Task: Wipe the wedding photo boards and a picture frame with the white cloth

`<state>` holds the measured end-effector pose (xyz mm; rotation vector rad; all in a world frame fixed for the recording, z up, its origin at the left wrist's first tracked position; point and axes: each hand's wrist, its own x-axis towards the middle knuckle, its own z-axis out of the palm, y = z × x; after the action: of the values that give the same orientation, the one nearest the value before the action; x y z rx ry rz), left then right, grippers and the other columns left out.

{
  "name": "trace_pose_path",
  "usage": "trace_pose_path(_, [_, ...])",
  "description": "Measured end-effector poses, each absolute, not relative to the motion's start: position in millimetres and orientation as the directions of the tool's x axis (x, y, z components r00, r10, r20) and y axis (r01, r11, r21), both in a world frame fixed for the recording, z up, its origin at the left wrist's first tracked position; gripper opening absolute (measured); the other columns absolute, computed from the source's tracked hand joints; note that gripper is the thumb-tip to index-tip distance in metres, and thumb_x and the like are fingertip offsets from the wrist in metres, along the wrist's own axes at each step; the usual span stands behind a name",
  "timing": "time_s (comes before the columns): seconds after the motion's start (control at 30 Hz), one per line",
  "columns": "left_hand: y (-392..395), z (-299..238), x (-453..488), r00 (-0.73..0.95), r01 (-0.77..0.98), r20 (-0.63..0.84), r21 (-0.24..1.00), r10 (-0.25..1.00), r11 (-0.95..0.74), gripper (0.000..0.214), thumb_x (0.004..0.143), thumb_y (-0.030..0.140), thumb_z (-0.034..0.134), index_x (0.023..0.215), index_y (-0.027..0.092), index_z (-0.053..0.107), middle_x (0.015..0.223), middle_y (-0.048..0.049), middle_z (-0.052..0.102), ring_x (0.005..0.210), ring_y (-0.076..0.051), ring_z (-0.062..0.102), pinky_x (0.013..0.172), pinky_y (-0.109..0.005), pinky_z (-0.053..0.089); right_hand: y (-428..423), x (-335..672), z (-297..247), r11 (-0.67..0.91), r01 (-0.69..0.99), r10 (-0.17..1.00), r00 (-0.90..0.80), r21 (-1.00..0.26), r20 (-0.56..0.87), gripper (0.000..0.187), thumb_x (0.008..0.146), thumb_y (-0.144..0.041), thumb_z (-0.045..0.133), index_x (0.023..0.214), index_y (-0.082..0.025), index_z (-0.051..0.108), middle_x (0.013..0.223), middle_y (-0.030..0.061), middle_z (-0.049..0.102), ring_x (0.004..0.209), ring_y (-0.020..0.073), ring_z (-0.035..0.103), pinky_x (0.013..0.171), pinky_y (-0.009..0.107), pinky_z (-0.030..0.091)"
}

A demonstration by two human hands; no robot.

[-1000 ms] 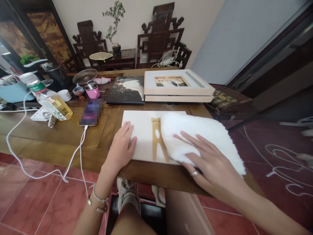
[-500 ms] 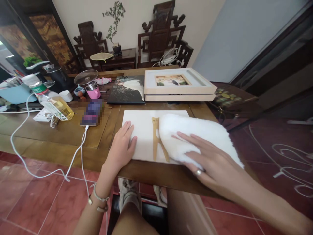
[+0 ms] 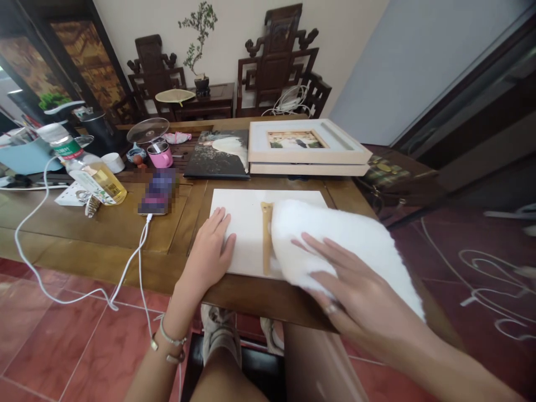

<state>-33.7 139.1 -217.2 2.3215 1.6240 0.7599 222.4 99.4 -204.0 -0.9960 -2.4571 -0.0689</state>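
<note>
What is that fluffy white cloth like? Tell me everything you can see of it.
The fluffy white cloth looks soft and thick-piled, with a slightly uneven right edge. It is bunched toward its left end, partly covering the white board and the golden shape there, and spreads rightward over the wooden table. The right hand lies over it, fingers apart, hiding part of it.

A home: carved chairs, bonsai
</note>
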Motion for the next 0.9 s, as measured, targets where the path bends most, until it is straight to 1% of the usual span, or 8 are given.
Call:
trace_pose_path(0.13, [142,-217,-36,0.268,0.821,0.282,0.434,0.921,-0.372,0.043,0.095,0.024,0.041,0.134,0.007,0.046,0.148,-0.0198,0.039,0.142,-0.026,0.030,0.116,-0.047,0.028,87,228,-198,0.776,0.623,0.591,-0.671,-0.091,0.448,0.020,0.085,-0.014,0.046,0.076,-0.020,0.062,0.135,0.0163,0.056,0.131,0.0292,0.045,0.102,0.048,0.046])
trace_pose_path(0.2, [142,-219,-36,0.270,0.822,0.276,0.432,0.922,-0.370,0.044,0.095,0.024,0.040,0.134,0.004,0.046,0.148,-0.0213,0.039,0.142,-0.027,0.030,0.116,-0.047,0.028,98,233,-200,0.770,0.632,0.596,-0.670,-0.080,0.443,0.020,0.086,-0.015,0.045,0.076,-0.020,0.062,0.133,0.0155,0.057,0.129,0.0288,0.047,0.100,0.047,0.048])
trace_pose_path(0.27, [142,-222,-35,0.268,0.821,0.275,0.437,0.923,-0.368,0.044,0.095,0.024,0.040,0.134,0.004,0.046,0.148,-0.0213,0.039,0.142,-0.027,0.030,0.116,-0.047,0.029,115,237,-206,0.747,0.660,0.618,-0.647,-0.078,0.448,0.021,0.088,-0.018,0.044,0.080,-0.020,0.063,0.132,0.0154,0.058,0.127,0.0293,0.049,0.100,0.048,0.048])
trace_pose_path(0.37, [140,-225,-34,0.261,0.818,0.276,0.445,0.925,-0.364,0.043,0.095,0.024,0.041,0.134,0.009,0.047,0.148,-0.0189,0.039,0.142,-0.026,0.030,0.115,-0.048,0.029,143,240,-217,0.699,0.712,0.659,-0.601,-0.073,0.452,0.022,0.091,-0.025,0.042,0.086,-0.020,0.063,0.129,0.0161,0.061,0.126,0.0302,0.050,0.100,0.053,0.047])
trace_pose_path(0.5, [140,-225,-33,0.260,0.817,0.274,0.448,0.926,-0.362,0.042,0.095,0.023,0.041,0.134,0.010,0.046,0.148,-0.0184,0.040,0.142,-0.026,0.030,0.115,-0.048,0.029,159,238,-225,0.658,0.748,0.690,-0.551,-0.090,0.469,0.022,0.092,-0.027,0.042,0.088,-0.019,0.062,0.121,0.0159,0.065,0.129,0.0309,0.047,0.103,0.054,0.044])
trace_pose_path(0.67, [140,-223,-32,0.260,0.827,0.261,0.437,0.930,-0.354,0.043,0.095,0.023,0.041,0.134,0.008,0.046,0.149,-0.0194,0.038,0.142,-0.026,0.030,0.116,-0.048,0.029,136,232,-218,0.704,0.707,0.655,-0.607,-0.069,0.450,0.020,0.090,-0.022,0.043,0.084,-0.019,0.061,0.134,0.0186,0.056,0.131,0.0315,0.044,0.104,0.056,0.042])
trace_pose_path(0.73, [141,-222,-33,0.259,0.828,0.256,0.438,0.931,-0.351,0.044,0.095,0.023,0.041,0.135,0.007,0.046,0.149,-0.0195,0.038,0.142,-0.026,0.029,0.116,-0.047,0.028,127,232,-215,0.718,0.694,0.644,-0.630,-0.057,0.433,0.021,0.090,-0.020,0.042,0.082,-0.018,0.061,0.136,0.0200,0.054,0.131,0.0319,0.043,0.103,0.056,0.043])
trace_pose_path(0.9, [140,-224,-34,0.261,0.824,0.260,0.443,0.930,-0.355,0.044,0.095,0.023,0.041,0.135,0.006,0.046,0.148,-0.0200,0.039,0.142,-0.026,0.029,0.117,-0.045,0.027,138,237,-217,0.719,0.693,0.649,-0.640,-0.056,0.411,0.021,0.091,-0.022,0.042,0.088,-0.018,0.062,0.133,0.0192,0.057,0.130,0.0298,0.045,0.102,0.054,0.044])
